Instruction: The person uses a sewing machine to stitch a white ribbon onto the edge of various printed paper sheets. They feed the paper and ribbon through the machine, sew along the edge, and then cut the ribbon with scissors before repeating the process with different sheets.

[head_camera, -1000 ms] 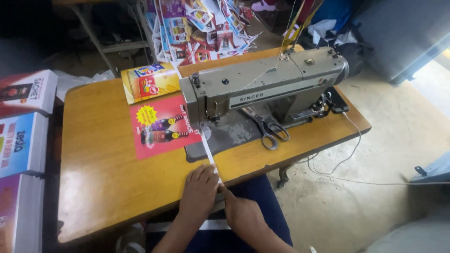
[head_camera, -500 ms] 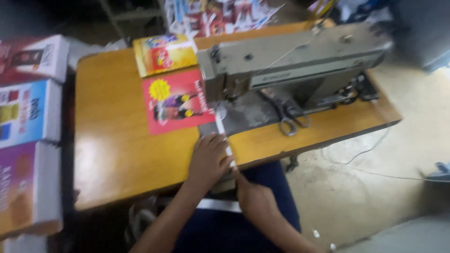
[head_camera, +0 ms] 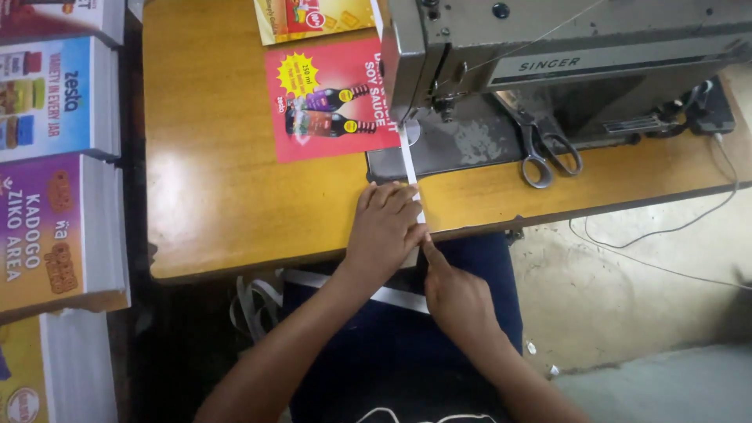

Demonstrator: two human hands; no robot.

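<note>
Your right hand (head_camera: 454, 294) pinches the white tape (head_camera: 409, 168) at the near edge of the wooden table (head_camera: 211, 180), while your left hand (head_camera: 384, 231) lies flat, fingers together, pressing it down. The tape runs straight to the needle of the sewing machine (head_camera: 564, 55), beside the red printed sheet (head_camera: 333, 98); feeding seems underway, so keep it taut and aligned.

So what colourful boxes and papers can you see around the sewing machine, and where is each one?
Red poster: flat on the table left of the sewing machine, rectangular, with dark bottles and a yellow starburst.
Yellow poster: behind the red one, cut off by the top edge.
Blue-and-white stack: far left, rectangular, jar pictures.
Purple-and-orange stack: below it, far left.
Yellow stack: bottom left corner.
White plate: a strip on the machine's grey front.
</note>
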